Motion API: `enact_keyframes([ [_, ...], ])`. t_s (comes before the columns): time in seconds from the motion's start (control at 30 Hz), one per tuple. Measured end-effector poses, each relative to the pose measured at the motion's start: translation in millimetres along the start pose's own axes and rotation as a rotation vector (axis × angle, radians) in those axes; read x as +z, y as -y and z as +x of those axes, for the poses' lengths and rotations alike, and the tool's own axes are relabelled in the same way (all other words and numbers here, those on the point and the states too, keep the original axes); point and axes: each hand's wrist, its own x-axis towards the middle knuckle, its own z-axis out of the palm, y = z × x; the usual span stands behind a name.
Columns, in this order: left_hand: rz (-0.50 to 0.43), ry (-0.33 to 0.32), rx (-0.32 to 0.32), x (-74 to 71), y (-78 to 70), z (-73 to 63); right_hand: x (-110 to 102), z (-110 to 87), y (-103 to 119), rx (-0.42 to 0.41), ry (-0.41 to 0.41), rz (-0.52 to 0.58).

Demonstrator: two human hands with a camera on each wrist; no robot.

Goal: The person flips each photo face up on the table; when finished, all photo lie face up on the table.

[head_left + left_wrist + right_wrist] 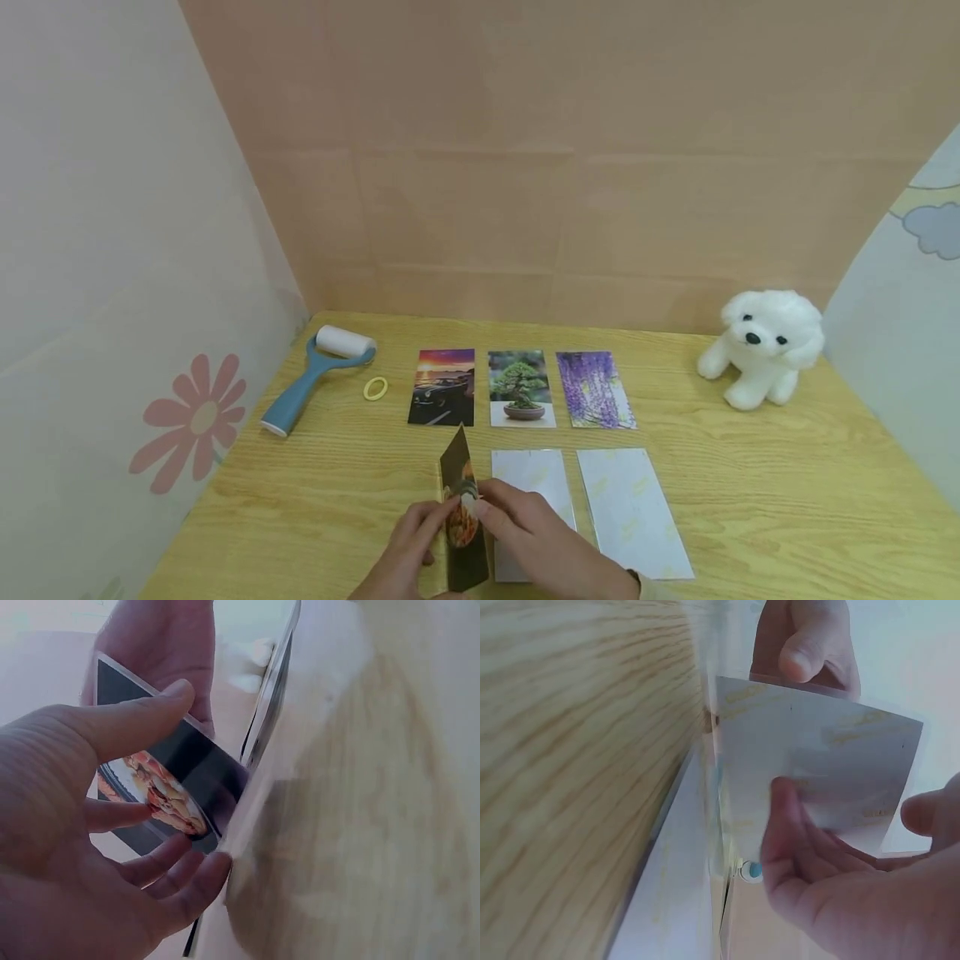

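A photo card (465, 546) stands on edge between both hands, its dark picture of a dish of food facing left. Its pale back (817, 750), printed with faint yellow lettering, shows in the right wrist view. My left hand (408, 546) holds it from the picture side, thumb reaching to one edge and fingers near another. From the back side my right hand (536, 537) holds the card, fingertips against the pale surface and thumb by the edge. Two pale cards lie at the right: one (528, 467) partly hidden beneath the right hand, another (633, 512) beside it.
Farther back lie three picture cards: a sunset car (442, 387), a bonsai (522, 387) and purple flowers (596, 389). A blue-handled lint roller (303, 392) and a yellow ring (375, 388) are at the left. A white plush dog (765, 350) sits at the back right.
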Motion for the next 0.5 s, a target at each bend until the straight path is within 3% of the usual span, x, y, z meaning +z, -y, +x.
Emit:
enact_keyframes([
  [0.17, 0.237, -0.116, 0.12, 0.6, 1.6, -2.6, -1, 0.0, 0, -0.061, -0.044, 0.046],
  [0.23, 0.277, -0.143, 0.135, -0.5, 1.2, -2.9, 0, -0.9, -1, -0.084, -0.057, 0.061],
  [0.3, 0.253, -0.136, 0.089, -2.7, -1.4, -2.6, 0, -1.8, -1, -0.105, -0.071, 0.066],
  [0.43, 0.178, -0.102, -0.084, -6.9, -9.4, -1.0, 1, -2.6, 1, -0.117, -0.107, 0.095],
  [0.5, 0.164, -0.109, -0.123, -8.1, -12.8, -0.1, 1, -2.8, 2, -0.117, -0.134, 0.102],
])
